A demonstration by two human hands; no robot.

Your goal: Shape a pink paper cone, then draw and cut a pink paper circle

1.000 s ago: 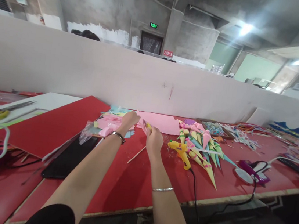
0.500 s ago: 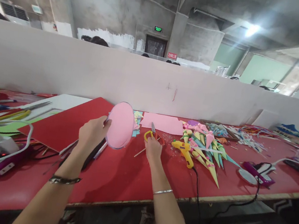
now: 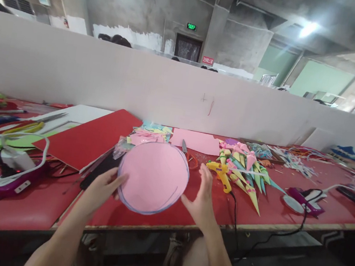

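Observation:
My left hand (image 3: 105, 186) pinches the left edge of a round pink paper disc (image 3: 153, 178), which has a blue-purple line drawn around its rim. The disc faces me above the table's front part. At its right side my right hand (image 3: 202, 198) is open, thumb and fingers spread, close to the edge and holding nothing. Behind the disc lie scissors (image 3: 192, 161), partly hidden by it, with a blade and a red handle loop showing. A yellow glue gun (image 3: 222, 174) rests just right of my right hand.
Paper cones (image 3: 248, 165) are heaped behind the glue gun. Pink sheets (image 3: 198, 141) lie at the back, and a red board (image 3: 93, 145) at left. Purple power strips (image 3: 14, 178) with cords sit at both sides. A white partition (image 3: 138, 83) closes the table's far edge.
My right hand has let go of the scissors and moved beside the disc, opening. The disc has come nearer and turned to face me, still in my left hand.

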